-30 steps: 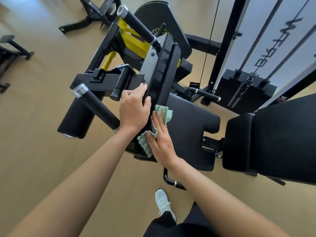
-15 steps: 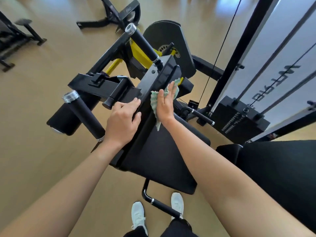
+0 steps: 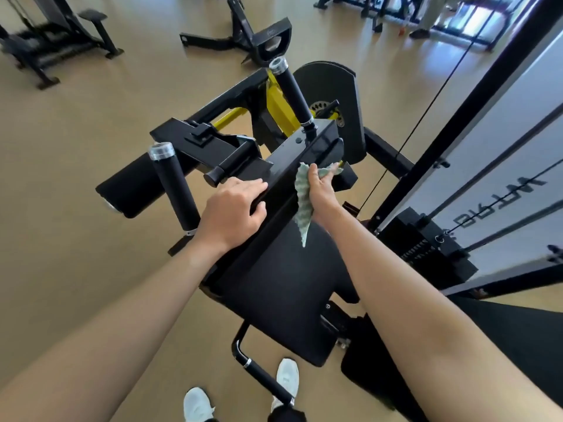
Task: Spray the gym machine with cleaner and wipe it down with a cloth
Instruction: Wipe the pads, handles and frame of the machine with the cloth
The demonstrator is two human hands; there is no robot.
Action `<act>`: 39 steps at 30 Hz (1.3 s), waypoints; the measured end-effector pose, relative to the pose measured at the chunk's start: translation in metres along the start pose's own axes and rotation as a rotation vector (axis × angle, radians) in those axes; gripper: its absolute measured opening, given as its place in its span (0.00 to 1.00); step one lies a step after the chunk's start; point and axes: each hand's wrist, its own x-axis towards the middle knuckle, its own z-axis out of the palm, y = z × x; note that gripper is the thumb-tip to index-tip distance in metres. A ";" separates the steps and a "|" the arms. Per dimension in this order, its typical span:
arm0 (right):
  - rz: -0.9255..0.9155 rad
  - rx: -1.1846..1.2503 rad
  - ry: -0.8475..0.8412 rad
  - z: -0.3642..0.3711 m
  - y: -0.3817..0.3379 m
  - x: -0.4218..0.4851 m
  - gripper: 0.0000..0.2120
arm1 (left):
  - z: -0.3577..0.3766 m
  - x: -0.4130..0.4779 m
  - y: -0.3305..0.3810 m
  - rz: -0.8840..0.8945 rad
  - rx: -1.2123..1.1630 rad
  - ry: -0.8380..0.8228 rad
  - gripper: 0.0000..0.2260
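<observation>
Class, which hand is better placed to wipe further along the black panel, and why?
Right hand: it holds the green cloth against the black panel. The left hand only grips the panel's edge.

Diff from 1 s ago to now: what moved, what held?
The right hand slid the green cloth up the black panel, from its near end by the seat pad toward its far end, gripping the cloth throughout. The left hand stayed clamped on the panel's left edge; nothing was let go.
</observation>
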 end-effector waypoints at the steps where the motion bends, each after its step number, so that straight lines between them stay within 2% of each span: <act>1: 0.010 0.057 -0.038 0.005 0.007 -0.015 0.47 | -0.002 -0.001 0.000 -0.002 -0.012 0.011 0.18; 5: 0.068 0.193 -0.149 0.018 0.032 -0.068 0.41 | -0.007 -0.008 0.002 0.104 -0.071 0.065 0.12; 8: 0.085 0.206 -0.167 0.032 0.046 -0.103 0.28 | -0.017 -0.022 0.002 0.208 -0.129 0.074 0.11; 10: 0.068 0.200 -0.141 0.043 0.056 -0.125 0.23 | -0.022 -0.038 0.002 0.181 -0.202 0.082 0.11; 14: 0.010 0.107 -0.088 0.062 0.069 -0.164 0.28 | -0.032 -0.089 0.003 0.049 -0.357 0.141 0.09; 17: -0.052 0.032 -0.013 0.072 0.080 -0.186 0.20 | -0.040 -0.139 0.002 -0.003 -0.435 0.196 0.10; 20: -0.108 -0.045 0.095 0.083 0.093 -0.206 0.14 | -0.040 -0.190 0.002 -0.175 -0.507 0.214 0.09; 22: -0.096 -0.054 0.135 0.092 0.101 -0.219 0.16 | -0.033 -0.214 0.001 -0.420 -0.568 0.133 0.04; 23: -0.079 -0.038 0.147 0.096 0.105 -0.224 0.18 | -0.029 -0.222 -0.001 -0.590 -0.650 0.045 0.03; 25: -0.045 0.065 0.168 0.103 0.113 -0.233 0.16 | -0.022 -0.229 -0.005 -0.939 -0.961 -0.187 0.16; 26: -0.011 0.149 0.168 0.106 0.116 -0.237 0.16 | -0.017 -0.230 -0.010 -1.054 -1.112 -0.304 0.22; 27: 0.028 0.240 0.154 0.109 0.117 -0.242 0.18 | -0.016 -0.230 -0.014 -1.110 -1.221 -0.410 0.24; 29: 0.080 0.371 0.117 0.113 0.117 -0.250 0.20 | -0.015 -0.229 -0.021 -1.098 -1.363 -0.543 0.17; 31: 0.095 0.433 0.091 0.112 0.116 -0.256 0.19 | -0.017 -0.227 -0.025 -1.097 -1.398 -0.531 0.06; 32: 0.089 0.443 0.080 0.110 0.115 -0.258 0.19 | -0.016 -0.226 -0.029 -1.131 -1.407 -0.476 0.03; 36: 0.083 0.384 0.033 0.110 0.106 -0.271 0.18 | -0.011 -0.205 -0.055 -1.320 -1.581 -0.217 0.04; 39: 0.119 0.474 0.156 0.127 0.100 -0.273 0.20 | -0.008 -0.180 -0.069 -1.324 -1.725 -0.103 0.05</act>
